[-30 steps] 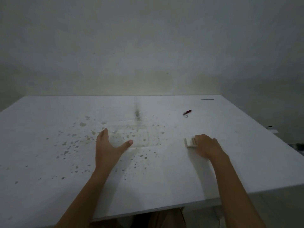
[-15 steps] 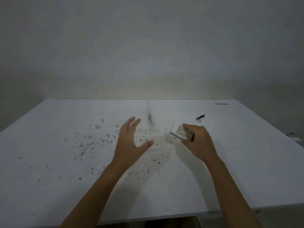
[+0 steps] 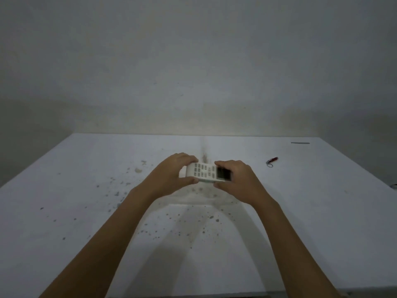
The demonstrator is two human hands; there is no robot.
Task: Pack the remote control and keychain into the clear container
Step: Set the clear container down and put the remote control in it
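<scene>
A white remote control point(image 3: 205, 172) with grey buttons and a dark screen lies sideways between both hands, above the table's middle. My left hand point(image 3: 171, 176) grips its button end, and my right hand point(image 3: 236, 181) grips its screen end. The clear container point(image 3: 193, 197) is barely visible beneath the hands, only a faint front edge showing on the table. A red keychain point(image 3: 272, 161) with a metal ring lies on the table to the far right of the hands, apart from them.
The white table point(image 3: 322, 222) is speckled with dark stains around its middle. A thin dark strip point(image 3: 300, 143) lies near the far right corner. A plain wall stands right behind the table's far edge.
My right hand lifted the remote from the table's right side and carried it left over the container. My left hand rose from beside the container and took hold of the remote's other end.
</scene>
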